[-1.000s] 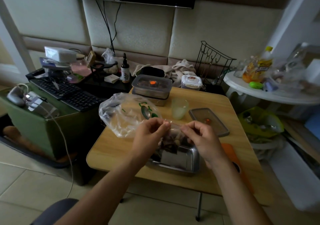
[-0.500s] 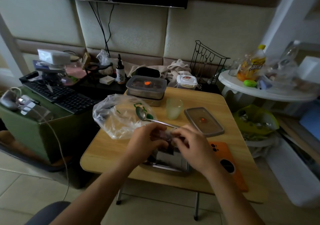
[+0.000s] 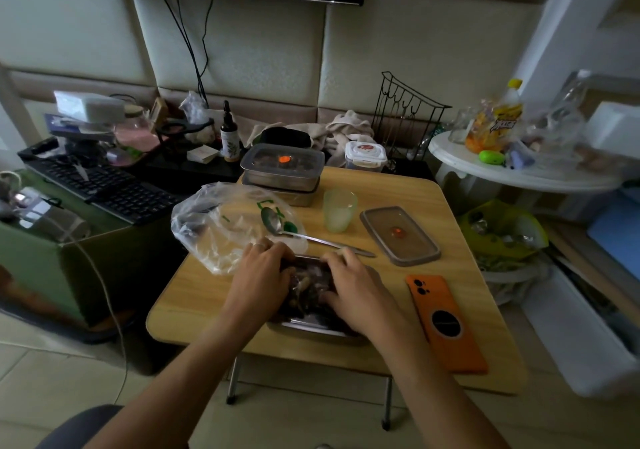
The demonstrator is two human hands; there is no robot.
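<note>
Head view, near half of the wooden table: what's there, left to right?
Clear plastic bag → left hand → food bag, gripped by both hands in the steel tray → right hand → orange phone.

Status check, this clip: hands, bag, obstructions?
Left hand and right hand both grip the food bag, low in the steel tray. Spoon lies just behind, not blocking.

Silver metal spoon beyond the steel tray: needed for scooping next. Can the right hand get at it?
Probably yes: the silver metal spoon lies uncovered just past the right hand, which must first release the clear food bag.
</note>
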